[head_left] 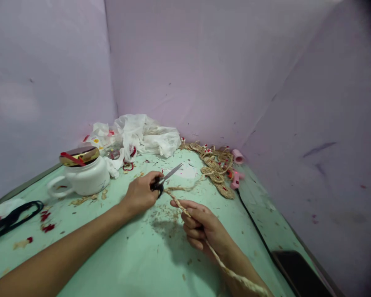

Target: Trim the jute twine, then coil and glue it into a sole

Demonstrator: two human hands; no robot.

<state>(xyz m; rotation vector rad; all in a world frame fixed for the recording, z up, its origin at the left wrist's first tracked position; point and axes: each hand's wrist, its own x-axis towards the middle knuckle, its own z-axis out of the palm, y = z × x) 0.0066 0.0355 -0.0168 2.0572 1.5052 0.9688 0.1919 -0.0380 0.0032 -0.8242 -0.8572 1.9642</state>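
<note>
My left hand [143, 190] is closed around the black handles of a pair of scissors [172, 172], whose blades point away to the upper right. A braided straw-coloured cord [218, 259] runs through my right hand [204, 226], which is closed on it with the index finger stretched along the braid. One end of the cord reaches the scissors' handles; the other trails over my right forearm. Behind the scissors lies a white piece of paper [187, 171]. A thinner strand [188, 188] extends from near the scissors toward the back right.
Coiled jute pieces with red and white beads [218, 167] lie at the back right, beside a pink glue gun [235, 180]. A white mug [88, 177], dark cord [10, 222], crumpled plastic [148, 134] and a phone [299, 272] surround the work area. Scraps litter the green table [111, 264].
</note>
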